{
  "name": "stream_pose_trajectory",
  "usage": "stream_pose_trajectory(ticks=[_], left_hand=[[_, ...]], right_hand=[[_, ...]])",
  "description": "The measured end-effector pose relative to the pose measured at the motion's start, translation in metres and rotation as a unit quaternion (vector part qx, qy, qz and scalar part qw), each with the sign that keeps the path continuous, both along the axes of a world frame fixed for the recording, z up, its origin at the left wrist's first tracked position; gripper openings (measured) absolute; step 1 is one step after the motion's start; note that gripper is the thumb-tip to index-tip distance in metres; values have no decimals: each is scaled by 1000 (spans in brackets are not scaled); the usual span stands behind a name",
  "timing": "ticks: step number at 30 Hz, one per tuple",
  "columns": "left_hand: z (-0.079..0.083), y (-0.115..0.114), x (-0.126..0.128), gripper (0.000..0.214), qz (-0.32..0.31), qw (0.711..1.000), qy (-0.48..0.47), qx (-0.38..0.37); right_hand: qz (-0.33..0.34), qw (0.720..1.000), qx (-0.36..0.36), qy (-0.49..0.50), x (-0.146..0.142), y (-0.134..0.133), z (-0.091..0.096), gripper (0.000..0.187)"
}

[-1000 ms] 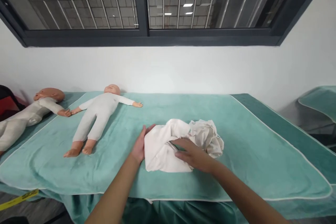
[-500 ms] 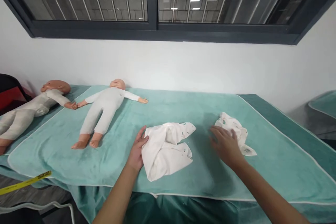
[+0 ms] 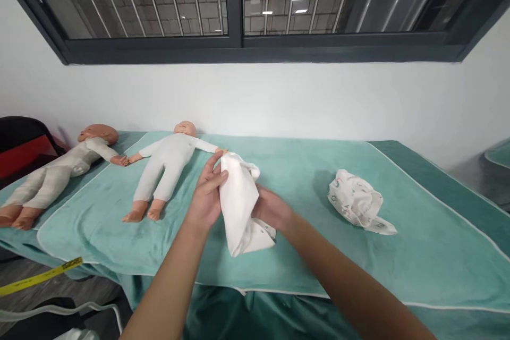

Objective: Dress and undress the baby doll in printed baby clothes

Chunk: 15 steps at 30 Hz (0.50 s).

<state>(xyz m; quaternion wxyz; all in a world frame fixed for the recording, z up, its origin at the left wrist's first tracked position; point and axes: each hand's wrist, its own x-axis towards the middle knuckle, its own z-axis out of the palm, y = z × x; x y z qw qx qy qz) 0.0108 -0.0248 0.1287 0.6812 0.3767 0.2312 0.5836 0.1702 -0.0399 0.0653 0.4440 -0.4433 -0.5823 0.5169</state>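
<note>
My left hand (image 3: 207, 191) is closed on the top edge of a white baby garment (image 3: 241, 207) and holds it up above the teal towel (image 3: 303, 260). My right hand (image 3: 271, 210) grips the same garment lower down from behind, with its fingers mostly hidden by the cloth. A second crumpled white garment (image 3: 358, 203) lies on the towel to the right, apart from both hands. A baby doll in a pale suit (image 3: 167, 162) lies on its back to the left of my hands.
A second doll (image 3: 59, 170) lies further left at the table's end. A wall with a dark-framed window (image 3: 239, 10) runs behind the table. A yellow tape (image 3: 40, 276) and a white cable (image 3: 59, 311) lie on the floor at the lower left. A red and black object (image 3: 22, 143) stands at the far left.
My right hand left the crumpled garment on the right and came back to the folded one. Both hands have lifted that garment off the towel.
</note>
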Motion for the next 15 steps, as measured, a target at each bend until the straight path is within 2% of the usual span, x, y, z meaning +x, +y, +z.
stream_pose_trajectory(ticks=[3,4,6,9,12,15], left_hand=[[3,-3,-21,49,33,999,37,9],[2,-4,-28,48,46,998,48,3],[1,-4,-37,45,79,995,62,-16],[5,1,-42,43,128,987,98,-14],[10,9,-37,42,130,965,224,27],[12,16,-26,37,121,912,386,71]], right_hand=[[-36,973,-47,223,13,12,26,36],[-56,961,-44,267,21,16,37,39],[-102,952,-15,287,36,23,61,43],[-152,964,46,215,55,30,102,42],[-189,971,137,45,64,34,145,33],[-221,933,244,-143,65,36,183,25]])
